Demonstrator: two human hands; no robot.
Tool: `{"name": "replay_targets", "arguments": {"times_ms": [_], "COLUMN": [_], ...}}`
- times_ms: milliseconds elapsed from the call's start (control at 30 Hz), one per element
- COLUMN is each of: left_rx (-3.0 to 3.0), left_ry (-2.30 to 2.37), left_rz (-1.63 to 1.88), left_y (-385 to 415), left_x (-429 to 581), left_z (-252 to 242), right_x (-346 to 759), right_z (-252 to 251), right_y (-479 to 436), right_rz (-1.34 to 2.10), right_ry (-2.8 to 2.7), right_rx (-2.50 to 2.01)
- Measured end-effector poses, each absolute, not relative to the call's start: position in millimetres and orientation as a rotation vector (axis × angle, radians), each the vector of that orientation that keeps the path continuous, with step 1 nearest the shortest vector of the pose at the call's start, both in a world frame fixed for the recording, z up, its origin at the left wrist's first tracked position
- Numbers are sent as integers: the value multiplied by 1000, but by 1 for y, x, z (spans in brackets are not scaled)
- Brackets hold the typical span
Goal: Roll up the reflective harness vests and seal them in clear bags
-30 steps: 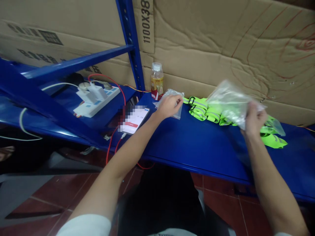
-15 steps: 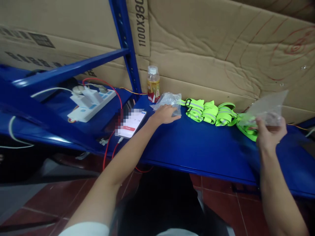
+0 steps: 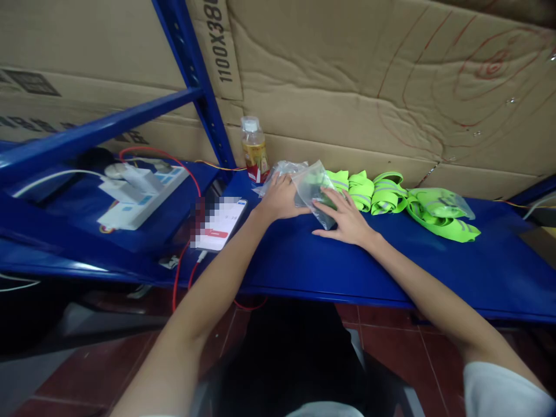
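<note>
My left hand (image 3: 283, 198) rests on a small heap of clear plastic bags (image 3: 284, 168), fingers laid over it and thumb stretched out. Close by on its right, my right hand (image 3: 347, 219) has its fingers spread against a single clear plastic bag (image 3: 316, 184), which stands tilted between the two hands. Behind the right hand lies a row of rolled neon-yellow reflective straps (image 3: 388, 194), partly covered by the fingers. Farther right, a looser bundle of the same strap (image 3: 443, 223) has a clear bag (image 3: 456, 202) around or on part of it; I cannot tell which.
A capped bottle (image 3: 255, 152) stands by the cardboard (image 3: 325, 110) at the back. On the left are a charging phone (image 3: 221, 223), a power strip (image 3: 143, 200) with plugs, and red cables (image 3: 176, 284). A blue metal post (image 3: 191, 69) rises beside the blue shelf (image 3: 347, 272).
My right hand has moved left with a clear bag, from the strap bundle to beside my left hand. The left hand stays on the bag heap. The view has shifted slightly right.
</note>
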State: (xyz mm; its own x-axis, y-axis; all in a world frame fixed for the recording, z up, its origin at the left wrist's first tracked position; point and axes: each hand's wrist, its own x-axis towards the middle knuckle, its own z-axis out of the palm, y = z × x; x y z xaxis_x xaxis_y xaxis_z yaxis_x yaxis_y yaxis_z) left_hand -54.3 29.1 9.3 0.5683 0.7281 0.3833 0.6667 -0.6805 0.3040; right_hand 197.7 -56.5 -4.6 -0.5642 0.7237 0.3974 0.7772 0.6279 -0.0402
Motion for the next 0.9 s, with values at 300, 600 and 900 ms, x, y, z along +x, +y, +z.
{"name": "replay_targets", "arguments": {"times_ms": [300,600,900], "left_rx": [2176,2300,2261], "left_ry": [639,1279,1216], "left_rz": [1239,1406,1495], "left_y": [25,44,41], "left_x": [-39,-63,-44], "left_z": [18,13,-6], "right_x": [222,238,237], "right_z": [-5,-24,-28], "right_y": [-52,-30,-33], "right_rz": [121,-288,-401], "right_ry": [-2285,-2332,-2284], "right_rx": [-1030,-1287,-1331]}}
